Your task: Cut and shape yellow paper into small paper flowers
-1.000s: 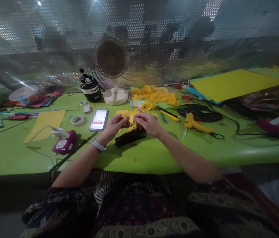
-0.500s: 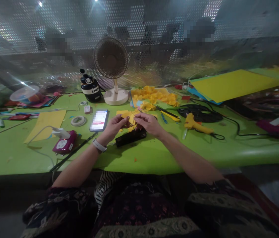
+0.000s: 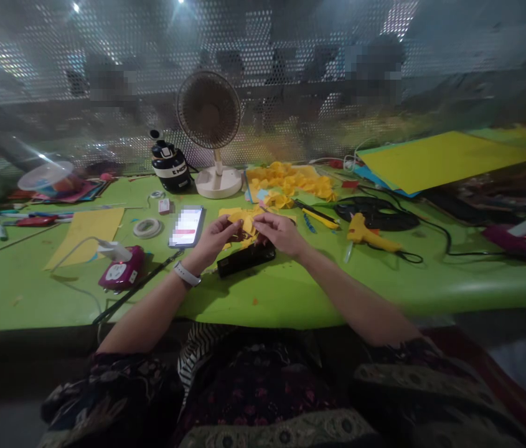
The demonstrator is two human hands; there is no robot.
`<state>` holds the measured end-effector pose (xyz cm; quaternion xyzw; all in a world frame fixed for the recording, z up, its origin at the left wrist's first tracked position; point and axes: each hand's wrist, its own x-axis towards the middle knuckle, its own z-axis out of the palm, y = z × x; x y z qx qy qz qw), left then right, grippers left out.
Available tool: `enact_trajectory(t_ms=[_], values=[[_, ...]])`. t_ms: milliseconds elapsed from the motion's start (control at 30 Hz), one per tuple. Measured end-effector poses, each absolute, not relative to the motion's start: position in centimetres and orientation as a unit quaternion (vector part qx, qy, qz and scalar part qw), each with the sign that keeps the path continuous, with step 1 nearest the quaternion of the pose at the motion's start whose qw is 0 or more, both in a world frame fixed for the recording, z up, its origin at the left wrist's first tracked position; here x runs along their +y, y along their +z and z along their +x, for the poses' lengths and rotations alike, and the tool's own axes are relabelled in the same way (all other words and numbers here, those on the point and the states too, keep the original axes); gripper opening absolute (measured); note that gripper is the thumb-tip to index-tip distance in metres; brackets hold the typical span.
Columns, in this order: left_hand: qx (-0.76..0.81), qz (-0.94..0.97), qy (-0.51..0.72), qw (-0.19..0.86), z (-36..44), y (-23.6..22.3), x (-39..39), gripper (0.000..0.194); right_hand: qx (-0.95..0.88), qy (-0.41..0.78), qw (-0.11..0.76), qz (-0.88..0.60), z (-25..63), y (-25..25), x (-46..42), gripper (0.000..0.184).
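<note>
Between my hands is a yellow paper flower (image 3: 246, 225), its petals spread. My left hand (image 3: 216, 239) pinches its left side between thumb and fingers. From the right, my right hand (image 3: 283, 234) has thumb and fingertips closed on the flower's other edge. Below the fingers lies a black oblong case (image 3: 246, 260), slanted on the green tabletop (image 3: 272, 305). Yellow paper scraps show behind and under the hands, partly hidden by them. A heap of yellow paper flowers (image 3: 293, 182) lies farther back.
Left stand a phone (image 3: 186, 226), a tape roll (image 3: 147, 228) and a purple power adapter (image 3: 122, 269). Behind are a white fan (image 3: 218, 180) and a black bottle (image 3: 172, 168). Rightward lie a yellow cutter (image 3: 321, 216), a yellow glue gun (image 3: 370, 234) and large yellow sheets (image 3: 444, 158).
Hardly anything differs. Both hands keep their pinch on the yellow paper flower in the same place, with at most a slight shift of the fingers.
</note>
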<state>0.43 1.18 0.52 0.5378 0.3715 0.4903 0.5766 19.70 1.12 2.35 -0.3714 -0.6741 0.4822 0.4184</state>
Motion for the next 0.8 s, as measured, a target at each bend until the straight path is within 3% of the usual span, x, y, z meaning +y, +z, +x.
enact_trajectory(t_ms=[400, 800], values=[[0.368, 0.585, 0.506, 0.516, 1.0, 0.5, 0.7, 0.042, -0.693, 0.452, 0.422, -0.372, 19.6, 2.0, 0.9, 0.020], [0.374, 0.613, 0.505, 0.480, 1.1, 1.1, 0.1, 0.037, -0.676, 0.527, 0.391, -0.334, 20.2, 3.2, 1.0, 0.017]])
